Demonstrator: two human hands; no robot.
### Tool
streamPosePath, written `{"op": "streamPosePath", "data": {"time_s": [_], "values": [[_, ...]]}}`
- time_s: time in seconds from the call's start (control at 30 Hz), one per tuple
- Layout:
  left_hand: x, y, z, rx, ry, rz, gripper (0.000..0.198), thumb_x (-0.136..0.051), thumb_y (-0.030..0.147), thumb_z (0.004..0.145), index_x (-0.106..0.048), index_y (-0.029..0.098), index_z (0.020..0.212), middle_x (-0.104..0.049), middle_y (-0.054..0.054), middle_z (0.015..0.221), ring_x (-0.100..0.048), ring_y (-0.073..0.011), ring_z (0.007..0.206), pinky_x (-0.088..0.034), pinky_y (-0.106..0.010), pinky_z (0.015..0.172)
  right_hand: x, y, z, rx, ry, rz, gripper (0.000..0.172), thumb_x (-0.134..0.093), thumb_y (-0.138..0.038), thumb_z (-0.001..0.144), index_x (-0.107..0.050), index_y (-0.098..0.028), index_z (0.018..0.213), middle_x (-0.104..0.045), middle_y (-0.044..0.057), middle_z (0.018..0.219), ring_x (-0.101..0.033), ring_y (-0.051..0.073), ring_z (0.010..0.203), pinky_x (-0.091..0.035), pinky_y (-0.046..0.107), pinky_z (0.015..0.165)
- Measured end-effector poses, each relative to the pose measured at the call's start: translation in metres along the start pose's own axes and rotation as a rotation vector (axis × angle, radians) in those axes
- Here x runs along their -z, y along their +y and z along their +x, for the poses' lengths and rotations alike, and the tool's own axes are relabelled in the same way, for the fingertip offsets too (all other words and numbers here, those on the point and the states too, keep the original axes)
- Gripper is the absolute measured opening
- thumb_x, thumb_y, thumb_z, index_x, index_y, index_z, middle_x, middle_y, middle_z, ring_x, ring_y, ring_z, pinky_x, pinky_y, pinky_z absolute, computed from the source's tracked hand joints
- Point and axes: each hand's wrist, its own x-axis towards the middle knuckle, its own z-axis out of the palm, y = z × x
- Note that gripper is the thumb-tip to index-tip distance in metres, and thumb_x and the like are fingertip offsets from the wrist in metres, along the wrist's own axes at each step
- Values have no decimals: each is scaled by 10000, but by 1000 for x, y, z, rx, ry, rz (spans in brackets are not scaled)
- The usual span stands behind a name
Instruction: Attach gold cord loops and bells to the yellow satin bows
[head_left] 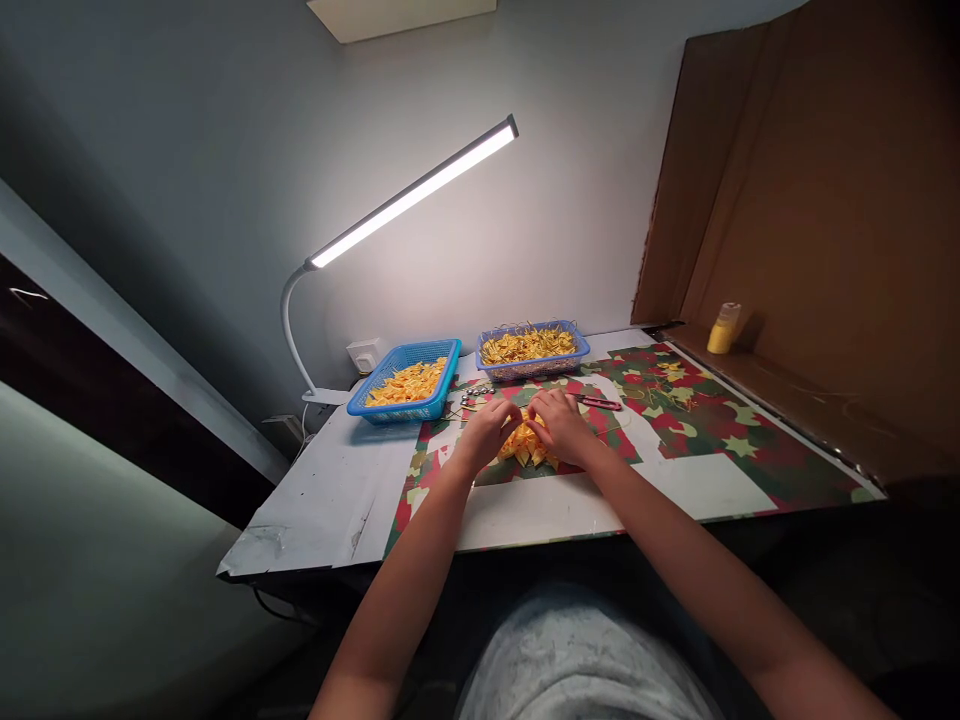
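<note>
A yellow flower-like piece with many folded points (529,446) lies on the table in front of me. My left hand (486,432) curls its fingers onto the left side of it. From the other side my right hand (559,422) bends its fingers over the top right. Both sets of fingertips meet near the middle of the piece, and whatever fine part they pinch is too small to make out. Just beyond my right hand lies a pinkish-red handled tool (598,402), perhaps a cutter. Small shiny bits (477,392) are scattered behind my left hand.
A blue basket (441,402) holds yellow folded pieces. Right of it, a purple-blue basket (491,371) holds yellow strips with thin stems. A lit lamp (412,195) reaches over the table. Loose strands (667,392) lie on the patterned sheet (780,470). A bottle with yellow contents (722,332) stands by the cardboard (832,240).
</note>
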Motion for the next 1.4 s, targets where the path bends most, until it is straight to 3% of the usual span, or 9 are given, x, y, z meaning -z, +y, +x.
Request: {"op": "streamPosePath", "data": {"time_s": [0.3,0.5,0.67,0.83,0.93,1.07,1.23,1.4], "values": [[-3,4,-4,83,-40,-97,149,-563,300,861,-523,213,746,-517,3,712,-437,-159,652,-340,-274,628,9,-2,3,-14,-99,313,159,-386,-248,930,-469,-218,799,-569,36,897,-476,200,929,-419,356,863],[-7,10,-2,147,-72,-248,298,-526,343,862,-411,208,623,-408,26,616,-344,-136,593,-275,-262,562,14,-6,3,-57,-144,498,189,-330,-256,897,-407,-218,729,-507,19,785,-484,175,798,-443,286,715],[-7,13,0,185,-100,-378,341,-531,418,853,-423,200,615,-403,24,618,-342,-130,600,-289,-263,570,15,-7,2,-95,-160,558,137,-322,-227,839,-360,-216,708,-473,14,758,-464,163,736,-425,261,636],[-10,13,-1,247,-99,-499,365,-578,470,818,-441,194,624,-398,31,616,-342,-124,599,-297,-261,578,15,-9,4,-99,-158,541,151,-333,-216,840,-337,-216,689,-475,9,748,-464,158,731,-420,259,647],[-11,8,-1,301,-53,-571,295,-589,416,812,-470,189,667,-420,32,652,-355,-122,618,-316,-254,593,14,-7,5,-94,-144,493,179,-342,-239,872,-357,-217,695,-496,13,766,-472,168,768,-426,278,697],[-11,-4,0,406,114,-673,56,-496,255,790,-492,200,795,-450,24,739,-382,-122,645,-339,-247,611,11,-1,5,-108,-85,388,135,-424,-263,874,-446,-213,751,-540,40,842,-465,209,873,-400,352,825],[-13,-10,3,496,204,-812,199,-520,159,635,-486,205,826,-511,21,794,-443,-100,631,-375,-235,613,8,1,4,-123,9,317,98,-578,-266,802,-509,-200,825,-570,77,941,-472,246,934,-375,393,869],[-18,-4,1,499,259,-892,323,-672,197,598,-483,203,859,-549,23,853,-538,-90,718,-427,-230,684,4,-9,4,-88,43,381,163,-634,-331,793,-537,-202,816,-607,43,882,-525,207,869,-402,329,802]]}}
